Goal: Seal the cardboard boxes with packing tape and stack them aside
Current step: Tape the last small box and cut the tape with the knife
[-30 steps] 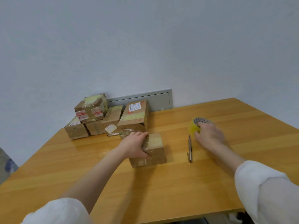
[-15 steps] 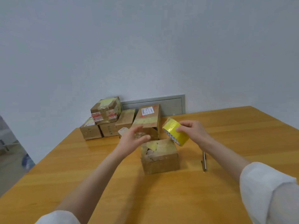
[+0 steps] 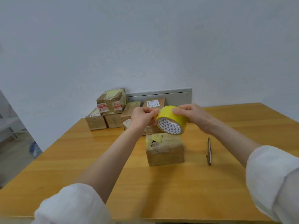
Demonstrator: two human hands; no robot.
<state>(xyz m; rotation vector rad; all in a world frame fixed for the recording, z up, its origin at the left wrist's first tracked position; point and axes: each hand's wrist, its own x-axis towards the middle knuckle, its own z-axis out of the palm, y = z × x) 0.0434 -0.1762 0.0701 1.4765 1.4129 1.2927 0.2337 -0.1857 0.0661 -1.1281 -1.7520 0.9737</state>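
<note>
Left grip [image 3: 142,118], right grip [image 3: 192,116] on tape roll [image 3: 171,125]

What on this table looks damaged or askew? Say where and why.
The nearest cardboard box, below the tape roll held by the left hand and right hand, has a torn hole in its top beside crumpled old yellow tape. At the back left, the top box of the pile sits skewed on those under it.
</note>
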